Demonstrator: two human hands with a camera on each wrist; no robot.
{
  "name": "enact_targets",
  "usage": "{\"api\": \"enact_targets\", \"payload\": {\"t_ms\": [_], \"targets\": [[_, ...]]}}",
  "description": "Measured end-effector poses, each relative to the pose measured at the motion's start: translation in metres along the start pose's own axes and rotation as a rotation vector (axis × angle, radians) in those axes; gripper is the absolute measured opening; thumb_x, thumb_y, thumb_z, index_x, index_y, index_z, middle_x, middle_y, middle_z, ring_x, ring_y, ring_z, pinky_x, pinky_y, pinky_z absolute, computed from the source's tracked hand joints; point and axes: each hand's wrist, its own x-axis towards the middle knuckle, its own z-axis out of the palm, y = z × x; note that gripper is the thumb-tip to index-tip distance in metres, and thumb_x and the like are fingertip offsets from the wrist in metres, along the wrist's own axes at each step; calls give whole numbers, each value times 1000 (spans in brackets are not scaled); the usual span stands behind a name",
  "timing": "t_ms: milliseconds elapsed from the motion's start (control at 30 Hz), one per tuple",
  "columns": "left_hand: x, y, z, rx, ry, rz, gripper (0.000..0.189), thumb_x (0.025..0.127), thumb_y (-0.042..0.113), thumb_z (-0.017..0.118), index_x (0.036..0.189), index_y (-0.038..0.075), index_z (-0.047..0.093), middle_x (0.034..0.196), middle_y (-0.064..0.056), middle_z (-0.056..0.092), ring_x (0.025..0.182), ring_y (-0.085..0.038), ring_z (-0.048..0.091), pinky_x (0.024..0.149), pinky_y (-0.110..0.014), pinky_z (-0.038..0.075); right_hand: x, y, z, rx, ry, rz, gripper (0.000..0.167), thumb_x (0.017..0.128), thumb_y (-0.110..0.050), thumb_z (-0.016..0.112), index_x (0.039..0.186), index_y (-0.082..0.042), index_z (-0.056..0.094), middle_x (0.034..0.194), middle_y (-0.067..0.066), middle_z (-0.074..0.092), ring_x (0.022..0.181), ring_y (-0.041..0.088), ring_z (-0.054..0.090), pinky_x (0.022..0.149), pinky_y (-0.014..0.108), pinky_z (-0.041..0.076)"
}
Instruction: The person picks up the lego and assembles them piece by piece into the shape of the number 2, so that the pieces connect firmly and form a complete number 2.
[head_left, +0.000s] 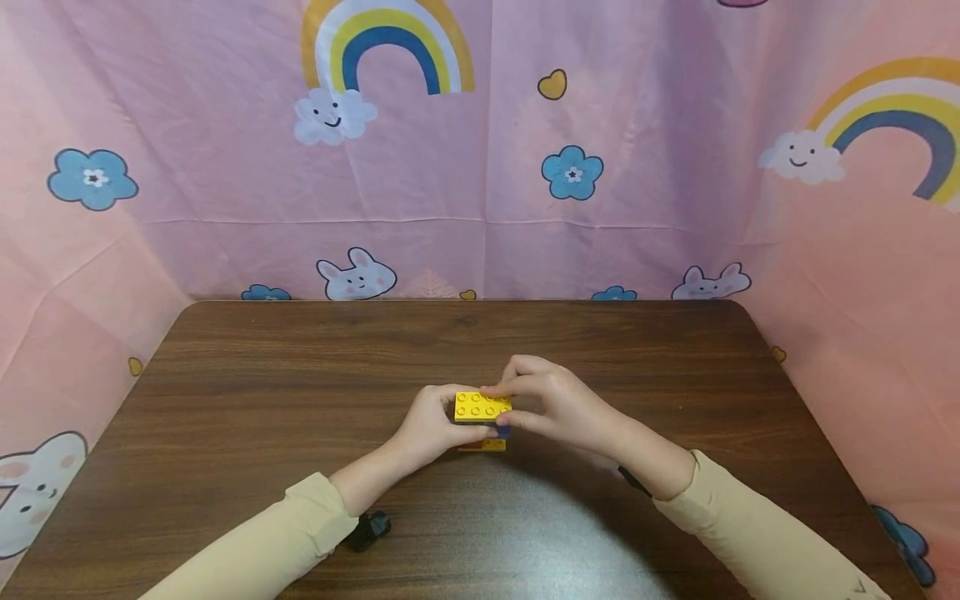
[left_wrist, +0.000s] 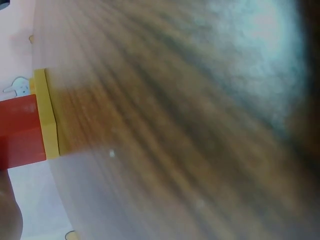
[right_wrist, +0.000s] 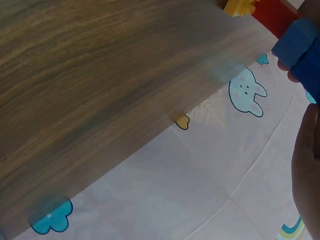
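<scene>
A stack of toy building bricks stands on the table. Its top is a yellow brick [head_left: 474,406] with studs, pinched by my right hand [head_left: 558,402] between thumb and fingers at its right end. Lower down is blue, seen as blue bricks [right_wrist: 296,42] in the right wrist view. Beneath the blue comes a red brick [left_wrist: 20,132], on a thin yellow base [left_wrist: 46,120] at table level. My left hand [head_left: 429,427] grips the stack from the left, its thumb across the front just under the yellow brick. Its other fingers are mostly hidden behind.
The brown wooden table [head_left: 262,392] is bordered by a pink patterned curtain [head_left: 480,183] at the back and both sides. A black device [head_left: 367,531] sits by the left wrist, and part of another dark one [head_left: 633,480] shows under the right wrist.
</scene>
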Motion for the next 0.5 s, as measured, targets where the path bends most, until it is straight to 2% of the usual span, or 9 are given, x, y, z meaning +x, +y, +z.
{"api": "enact_targets", "payload": {"t_ms": [133, 400, 500], "targets": [[0, -1, 0, -2, 2, -4, 43, 83, 9, 91, 121, -4, 76, 114, -18, 80, 103, -18, 75, 88, -21, 59, 0, -1, -1, -33, -2, 2, 34, 90, -11, 86, 123, -5, 79, 101, 1, 69, 93, 16, 66, 83, 26, 59], [0, 0, 0, 3, 4, -14, 43, 82, 10, 91, 121, -3, 76, 114, -17, 80, 102, -17, 74, 88, -22, 59, 0, -2, 1, 2, 12, 22, 34, 88, -9, 87, 121, -4, 80, 99, 3, 69, 89, 24, 68, 78, 38, 62], [0, 1, 0, -2, -2, -14, 43, 83, 9, 91, 122, -2, 76, 115, -17, 80, 103, -17, 74, 88, -21, 59, 0, -1, 1, 0, 8, 31, 34, 89, -9, 87, 121, -4, 80, 99, 2, 69, 89, 24, 68, 77, 37, 62]]}}
